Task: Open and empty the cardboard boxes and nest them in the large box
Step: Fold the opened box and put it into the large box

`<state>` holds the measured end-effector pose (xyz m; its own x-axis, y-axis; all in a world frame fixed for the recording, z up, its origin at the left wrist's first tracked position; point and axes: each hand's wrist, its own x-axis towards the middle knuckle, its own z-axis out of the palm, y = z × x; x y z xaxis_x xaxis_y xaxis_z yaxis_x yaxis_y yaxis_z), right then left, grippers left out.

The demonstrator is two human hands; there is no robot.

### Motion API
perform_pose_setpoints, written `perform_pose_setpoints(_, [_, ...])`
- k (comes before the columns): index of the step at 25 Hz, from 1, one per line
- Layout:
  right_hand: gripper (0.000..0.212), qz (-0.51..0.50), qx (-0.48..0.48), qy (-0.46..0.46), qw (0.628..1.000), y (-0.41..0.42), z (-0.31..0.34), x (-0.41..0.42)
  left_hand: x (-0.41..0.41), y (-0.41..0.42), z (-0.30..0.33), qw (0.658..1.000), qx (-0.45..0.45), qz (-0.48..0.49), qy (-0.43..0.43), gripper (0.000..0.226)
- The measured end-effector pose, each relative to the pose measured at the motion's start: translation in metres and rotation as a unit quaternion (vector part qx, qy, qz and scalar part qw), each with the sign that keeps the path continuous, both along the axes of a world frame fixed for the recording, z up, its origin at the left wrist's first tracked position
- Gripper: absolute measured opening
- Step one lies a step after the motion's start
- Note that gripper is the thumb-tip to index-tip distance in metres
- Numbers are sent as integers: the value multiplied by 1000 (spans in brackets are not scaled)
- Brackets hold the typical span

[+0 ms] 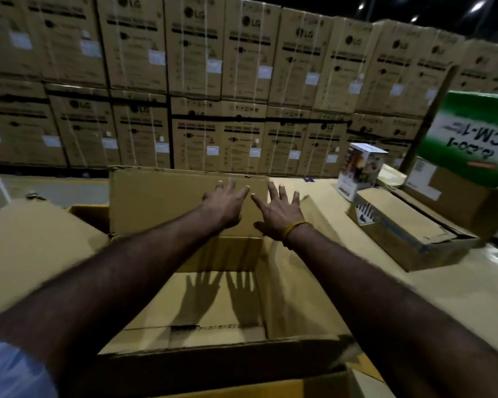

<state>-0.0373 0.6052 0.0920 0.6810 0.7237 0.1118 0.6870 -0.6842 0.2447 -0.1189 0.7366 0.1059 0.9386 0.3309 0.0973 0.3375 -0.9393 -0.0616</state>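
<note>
At the far left, a broad cardboard flap folds outward from the large box, which stands open in the near middle of the scene with its inside bare down to the bottom, where the shadows of 2 spread hands fall. A sliver of a light blue sleeve shows at the near left corner. Both bare forearms reach away over the open box toward its far flap, which stands upright. The left hand lies flat against that flap with its fingers spread, its grip wide open and holding nothing. Just beside it, the right hand is spread the same way near the flap's right edge, its grip also wide open and empty, though whether it presses the cardboard or only hovers cannot be told; a yellow band circles its wrist. To the right, on the pale surface, a smaller brown box lies with its top flaps loosely closed. Beyond it stands a small white printed carton, and at the far right a green and white box rests on another brown box. Across the far background runs a wall of stacked LG cartons.
</note>
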Motion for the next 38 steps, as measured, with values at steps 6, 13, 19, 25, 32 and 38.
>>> perform_pose_setpoints(6, [70, -47, 87, -11, 995, -122, 6, 28, 40, -107, 6, 996, 39, -76, -40, 78])
perform_pose_setpoints(13, [60, -80, 167, -45, 982, -297, -8, 70, 100, -284, 13, 987, 68, -121, -83, 75])
perform_pose_setpoints(19, [63, -130, 202, 3, 971, -447, -36, 103, 145, -438, -25, 987, 26, -139, -73, 74])
perform_pose_setpoints(25, [65, -196, 202, 46, 959, -545, -74, 136, 183, -518, -81, 989, -29, -138, -44, 75])
perform_pose_setpoints(32, [60, -213, 208, 55, 953, -605, -100, 205, 258, -554, -116, 986, -80, -132, -66, 68])
perform_pose_setpoints(38, [57, -220, 178, 63, 957, -613, -123, 289, 352, -557, -146, 981, -138, -117, -70, 68])
